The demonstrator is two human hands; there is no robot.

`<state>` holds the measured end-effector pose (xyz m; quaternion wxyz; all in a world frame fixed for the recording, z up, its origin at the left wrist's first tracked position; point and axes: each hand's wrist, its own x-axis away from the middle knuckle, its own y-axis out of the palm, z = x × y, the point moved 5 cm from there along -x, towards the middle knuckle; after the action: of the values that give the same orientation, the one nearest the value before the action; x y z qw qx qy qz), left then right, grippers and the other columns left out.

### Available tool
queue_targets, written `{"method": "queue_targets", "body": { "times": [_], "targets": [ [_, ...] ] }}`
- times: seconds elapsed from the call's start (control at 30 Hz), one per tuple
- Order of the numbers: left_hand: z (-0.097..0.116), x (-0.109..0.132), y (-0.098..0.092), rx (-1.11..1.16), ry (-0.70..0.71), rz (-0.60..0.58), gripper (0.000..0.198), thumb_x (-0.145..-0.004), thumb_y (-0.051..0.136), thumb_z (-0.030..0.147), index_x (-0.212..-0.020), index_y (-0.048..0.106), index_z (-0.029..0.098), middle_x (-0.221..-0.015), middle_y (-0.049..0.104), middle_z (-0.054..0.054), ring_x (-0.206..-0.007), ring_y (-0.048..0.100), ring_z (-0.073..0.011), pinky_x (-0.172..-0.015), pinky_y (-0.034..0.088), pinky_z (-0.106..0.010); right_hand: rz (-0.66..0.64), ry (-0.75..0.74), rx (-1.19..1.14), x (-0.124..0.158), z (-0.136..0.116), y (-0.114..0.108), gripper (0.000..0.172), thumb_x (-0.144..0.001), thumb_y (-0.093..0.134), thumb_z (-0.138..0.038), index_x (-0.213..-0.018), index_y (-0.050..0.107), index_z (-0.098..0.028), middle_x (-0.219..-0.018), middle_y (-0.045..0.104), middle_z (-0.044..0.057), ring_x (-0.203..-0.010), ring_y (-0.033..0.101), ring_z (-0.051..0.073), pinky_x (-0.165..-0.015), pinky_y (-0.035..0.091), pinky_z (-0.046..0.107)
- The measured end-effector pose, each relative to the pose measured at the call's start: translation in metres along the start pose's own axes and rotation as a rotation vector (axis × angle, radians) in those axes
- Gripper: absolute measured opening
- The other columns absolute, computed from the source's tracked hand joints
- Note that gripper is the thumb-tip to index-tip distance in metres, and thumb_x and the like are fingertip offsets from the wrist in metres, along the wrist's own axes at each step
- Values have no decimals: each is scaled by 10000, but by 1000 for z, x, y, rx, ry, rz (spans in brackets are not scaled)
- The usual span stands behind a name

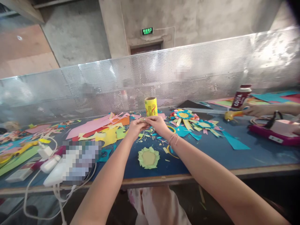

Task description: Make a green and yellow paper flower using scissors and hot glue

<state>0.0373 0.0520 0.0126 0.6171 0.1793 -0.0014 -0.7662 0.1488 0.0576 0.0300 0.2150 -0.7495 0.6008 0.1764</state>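
My left hand and my right hand meet over the middle of the table, fingertips pinched together. Whatever lies between them is too small to make out. Nearer the table's front edge is a round rosette of pale green paper with a tan centre. Just behind my hands stands a yellow printed tube. Small paper snippets lie beneath and around my fingers. Right of my hands lie a multicoloured paper rosette with ribbon tails and a blue and green one.
At left are a white phone-like device with cables, and pink paper sheets among scraps. On the right, another person's hand is beside a yellow tool, a maroon bottle and a purple case. A perforated metal screen stands behind.
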Motion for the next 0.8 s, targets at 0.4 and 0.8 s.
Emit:
{"method": "queue_targets", "body": {
  "times": [0.4, 0.8],
  "targets": [
    [-5, -1, 0, 18, 2, 41, 180, -501, 733, 198, -633, 650, 109, -590, 655, -28, -555, 616, -132, -677, 502, -303, -26, 140, -209, -1, 5, -4, 236, -569, 731, -352, -663, 678, -142, -663, 656, 30, -602, 564, 113, -611, 481, 251],
    [-2, -2, -4, 79, -22, 41, 163, -505, 724, 190, -629, 651, 114, -602, 666, -38, -563, 622, -130, -668, 499, -283, -109, 246, -375, -2, 13, -4, 301, -550, 770, -352, -743, 702, -132, -708, 681, 43, -655, 615, 114, -723, 523, 257]
  ]
}}
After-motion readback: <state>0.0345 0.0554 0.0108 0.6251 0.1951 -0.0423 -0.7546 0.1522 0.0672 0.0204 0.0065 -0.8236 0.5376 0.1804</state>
